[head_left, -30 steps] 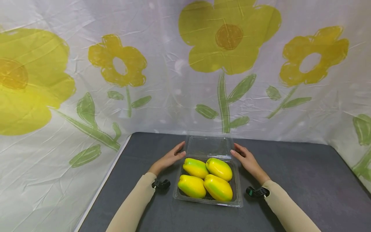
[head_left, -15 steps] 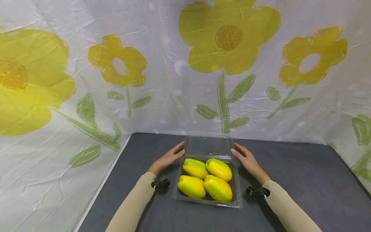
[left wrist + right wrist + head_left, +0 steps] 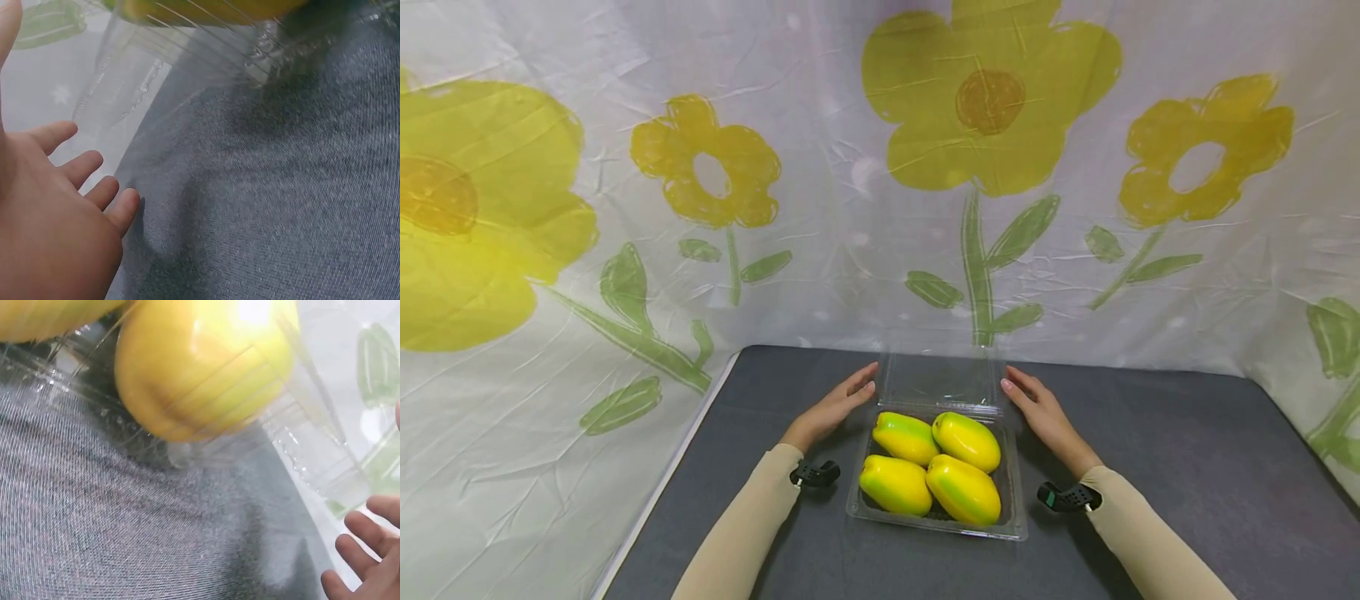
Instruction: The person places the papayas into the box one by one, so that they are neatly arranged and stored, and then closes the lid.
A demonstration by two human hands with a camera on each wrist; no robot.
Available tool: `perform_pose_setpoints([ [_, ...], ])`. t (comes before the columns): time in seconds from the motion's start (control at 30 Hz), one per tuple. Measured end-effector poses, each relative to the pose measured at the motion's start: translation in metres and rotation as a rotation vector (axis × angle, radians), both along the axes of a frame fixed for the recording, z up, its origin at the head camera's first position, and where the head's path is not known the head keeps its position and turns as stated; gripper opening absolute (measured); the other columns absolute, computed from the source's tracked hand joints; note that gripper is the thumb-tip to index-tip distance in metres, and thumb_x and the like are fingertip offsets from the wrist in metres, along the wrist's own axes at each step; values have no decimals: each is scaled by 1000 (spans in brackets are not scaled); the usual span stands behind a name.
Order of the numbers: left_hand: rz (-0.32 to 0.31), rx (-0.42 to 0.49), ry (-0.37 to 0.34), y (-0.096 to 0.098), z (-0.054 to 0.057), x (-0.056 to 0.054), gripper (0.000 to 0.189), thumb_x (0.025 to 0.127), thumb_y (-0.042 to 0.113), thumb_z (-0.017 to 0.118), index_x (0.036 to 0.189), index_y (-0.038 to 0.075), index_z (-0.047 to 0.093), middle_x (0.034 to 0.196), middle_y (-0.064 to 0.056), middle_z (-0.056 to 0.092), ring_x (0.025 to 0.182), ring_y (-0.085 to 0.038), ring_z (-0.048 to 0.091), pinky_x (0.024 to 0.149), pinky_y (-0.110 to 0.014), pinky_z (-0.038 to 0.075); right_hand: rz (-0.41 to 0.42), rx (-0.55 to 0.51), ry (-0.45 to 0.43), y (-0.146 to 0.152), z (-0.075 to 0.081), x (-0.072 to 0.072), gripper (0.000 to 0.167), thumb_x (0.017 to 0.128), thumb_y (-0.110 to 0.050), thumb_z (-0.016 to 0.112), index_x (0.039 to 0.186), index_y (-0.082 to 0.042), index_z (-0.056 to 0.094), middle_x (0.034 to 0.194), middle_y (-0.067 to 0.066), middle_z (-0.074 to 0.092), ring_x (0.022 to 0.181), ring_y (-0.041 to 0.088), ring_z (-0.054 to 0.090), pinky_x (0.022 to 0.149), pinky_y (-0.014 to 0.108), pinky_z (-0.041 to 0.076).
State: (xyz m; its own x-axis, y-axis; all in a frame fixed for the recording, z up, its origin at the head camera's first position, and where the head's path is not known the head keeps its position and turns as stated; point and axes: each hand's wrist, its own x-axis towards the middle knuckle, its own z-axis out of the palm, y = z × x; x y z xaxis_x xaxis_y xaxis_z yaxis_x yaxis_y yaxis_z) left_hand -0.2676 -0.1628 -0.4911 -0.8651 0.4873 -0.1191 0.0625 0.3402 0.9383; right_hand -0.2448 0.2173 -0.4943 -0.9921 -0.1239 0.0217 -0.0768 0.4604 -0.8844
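A clear plastic clamshell box [image 3: 937, 527] lies on the dark table, its lid [image 3: 940, 379] raised at the back. Several glossy yellow-green, mango-shaped fruits [image 3: 964, 490] fill its base. Beside the lid's left edge is my left hand [image 3: 835, 410], thumb and fingers extended, holding nothing. On the opposite side, my right hand [image 3: 1037, 408] is spread close to the lid's right edge, likewise with nothing in it. The left wrist view shows the left fingers [image 3: 87, 169] apart next to the transparent plastic. In the right wrist view, a fruit [image 3: 200, 375] shows through the box wall.
A white cloth [image 3: 820, 208] printed with yellow flowers hangs right behind the table's back edge. The dark grey tabletop [image 3: 1195, 467] extends to both sides of the box. Black straps [image 3: 1067, 497] circle both wrists.
Both hands have drawn slightly outward, away from the lid's sides. The lid stays raised, and the box and fruits keep their places. The head view has tilted slightly.
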Motion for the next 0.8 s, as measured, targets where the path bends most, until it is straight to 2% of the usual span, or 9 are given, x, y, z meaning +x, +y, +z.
perform_pose_setpoints([
  [0.23, 2, 142, -37, 0, 1, -6, 56, 109, 43, 29, 160, 24, 15, 169, -1, 9, 157, -26, 7, 127, -53, 13, -12, -49, 16, -2, 11, 1, 68, 104, -47, 45, 156, -7, 30, 159, 22, 31, 147, 42, 30, 119, 60, 26],
  [0.43, 13, 227, -32, 3, 5, -7, 57, 109, 43, 26, 160, 21, 16, 169, -2, 8, 157, -28, 6, 126, -55, 10, -10, -124, 42, -3, 19, 5, 64, 105, -42, 43, 154, -3, 32, 160, 22, 29, 148, 41, 28, 121, 59, 24],
  [0.57, 28, 267, -33, 4, 8, -7, 58, 109, 44, 27, 160, 20, 16, 169, -1, 10, 157, -27, 8, 126, -56, 10, -17, -162, 42, -5, 27, 9, 65, 106, -43, 41, 154, -1, 30, 160, 22, 29, 149, 41, 27, 121, 59, 24],
  [0.8, 47, 319, -14, 5, 18, -3, 55, 110, 38, 24, 159, 14, 19, 168, -5, 13, 156, -29, 9, 126, -57, 10, -12, -157, 31, -6, 40, 17, 67, 106, -49, 36, 156, -4, 28, 159, 22, 34, 146, 40, 33, 119, 58, 28],
])
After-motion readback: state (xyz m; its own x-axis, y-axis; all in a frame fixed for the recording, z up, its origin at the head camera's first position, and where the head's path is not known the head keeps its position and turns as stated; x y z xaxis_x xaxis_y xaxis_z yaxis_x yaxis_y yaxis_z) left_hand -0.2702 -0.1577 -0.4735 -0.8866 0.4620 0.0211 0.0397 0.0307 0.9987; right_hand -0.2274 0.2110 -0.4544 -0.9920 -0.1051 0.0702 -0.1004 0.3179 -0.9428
